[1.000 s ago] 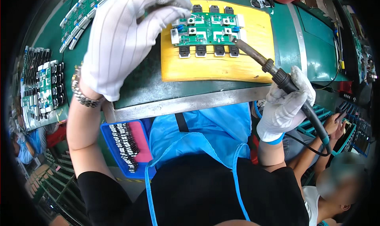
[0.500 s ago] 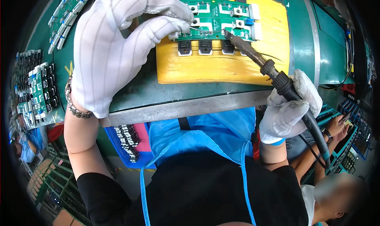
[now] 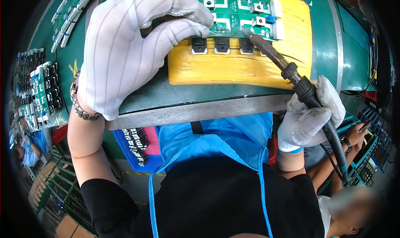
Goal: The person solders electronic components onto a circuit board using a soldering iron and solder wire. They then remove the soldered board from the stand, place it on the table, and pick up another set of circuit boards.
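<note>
My left hand [image 3: 114,54], in a white striped glove, is closed at the left end of a green circuit board [image 3: 234,17]. Thumb and forefinger pinch a thin solder wire [image 3: 228,34], which runs right along the board's near edge. A soldering iron [image 3: 271,52] is gripped in my gloved right hand [image 3: 306,121], its tip on or just over the board near the wire's end; contact is too small to tell. Black flat components [image 3: 221,45] stick out along both long sides of the board, which lies on a yellow block [image 3: 208,69].
More boards stand at the upper left [image 3: 68,19] and in a cluster [image 3: 39,94] on the left. Below the bench's metal edge [image 3: 208,116] is a blue bin [image 3: 154,165] with small parts. A co-worker's hands [image 3: 354,138] show at the right.
The board, block and both hands appear slightly farther right in the picture. Both hands keep their grips, and the iron tip stays around the same part of the board.
</note>
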`<state>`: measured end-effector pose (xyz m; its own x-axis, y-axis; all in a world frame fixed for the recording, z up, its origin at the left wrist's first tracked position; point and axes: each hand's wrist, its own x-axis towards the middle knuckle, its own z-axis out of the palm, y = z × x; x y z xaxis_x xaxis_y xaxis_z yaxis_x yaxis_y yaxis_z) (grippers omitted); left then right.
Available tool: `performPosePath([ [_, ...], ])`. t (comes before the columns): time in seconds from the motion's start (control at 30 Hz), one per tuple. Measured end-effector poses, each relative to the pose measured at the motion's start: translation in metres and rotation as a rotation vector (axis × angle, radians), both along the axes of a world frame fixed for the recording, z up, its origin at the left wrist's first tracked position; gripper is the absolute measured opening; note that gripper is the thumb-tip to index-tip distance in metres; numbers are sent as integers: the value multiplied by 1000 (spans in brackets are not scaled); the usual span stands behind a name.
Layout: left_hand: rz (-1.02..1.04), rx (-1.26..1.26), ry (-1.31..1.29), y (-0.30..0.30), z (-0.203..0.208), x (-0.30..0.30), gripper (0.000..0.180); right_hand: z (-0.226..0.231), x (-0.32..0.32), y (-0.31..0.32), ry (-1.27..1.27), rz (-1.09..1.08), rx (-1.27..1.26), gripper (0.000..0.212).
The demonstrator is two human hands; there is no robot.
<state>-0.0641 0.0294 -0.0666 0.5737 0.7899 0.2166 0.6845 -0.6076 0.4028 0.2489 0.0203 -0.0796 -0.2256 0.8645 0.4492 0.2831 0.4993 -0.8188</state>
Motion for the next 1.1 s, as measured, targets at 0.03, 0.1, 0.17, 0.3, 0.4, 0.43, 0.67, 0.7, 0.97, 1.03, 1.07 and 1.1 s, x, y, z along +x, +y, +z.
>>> performPosePath([
  [0.03,176,72,-137,-11,13,20,11,-1,2,1,-3,-7,0,41],
  [0.1,361,144,-268,-19,26,35,11,-1,2,0,-8,-14,27,40],
  [0.17,380,152,-259,-19,28,38,13,-3,0,-1,8,-34,32,39],
  [0.3,413,231,-186,-22,26,44,12,-2,-2,-1,26,-77,37,44],
  [0.4,580,88,-642,-27,-18,36,15,1,-2,0,126,-57,3,52],
  [0.43,378,81,-664,-21,-39,11,15,2,-1,-2,129,-52,2,52],
  [0.67,330,221,-38,-20,43,45,12,-2,3,2,14,-78,94,52],
  [0.7,333,221,-36,-21,43,44,12,-3,2,1,15,-103,94,50],
  [0.97,280,248,-45,-18,36,42,14,-1,1,0,17,-124,90,44],
  [1.03,279,236,-38,-20,38,44,14,-1,3,-1,-4,-95,70,41],
  [1.07,277,224,-32,-20,38,45,14,-1,2,-1,-2,-94,70,41],
  [1.1,276,224,-34,-20,39,44,14,-1,1,1,5,-91,94,40],
])
